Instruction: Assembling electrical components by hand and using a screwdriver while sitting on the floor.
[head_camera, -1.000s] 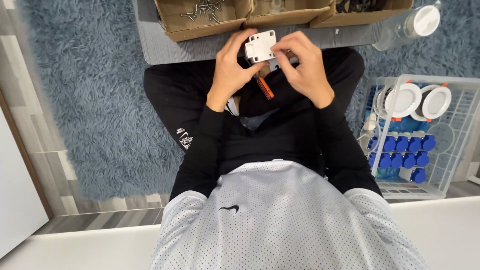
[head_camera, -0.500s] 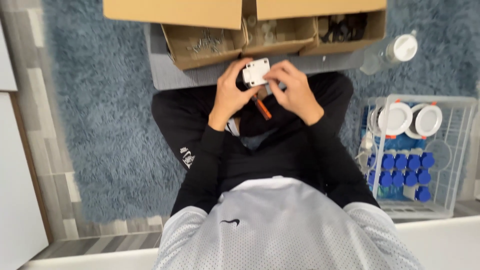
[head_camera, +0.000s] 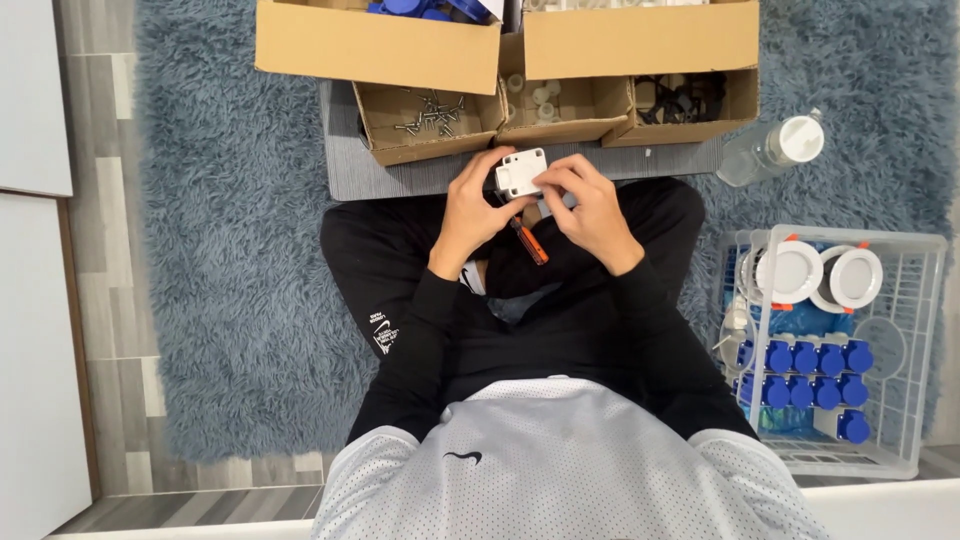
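While the left hand (head_camera: 470, 212) grips the small white plastic box (head_camera: 520, 173) above the lap, the right hand (head_camera: 590, 210) pinches its edge; an orange-handled screwdriver (head_camera: 530, 243) lies beneath, suggesting fastening mid-way, needing steady alignment.

Both hands (head_camera: 535, 205) raised together (fingers curled), forearms converging
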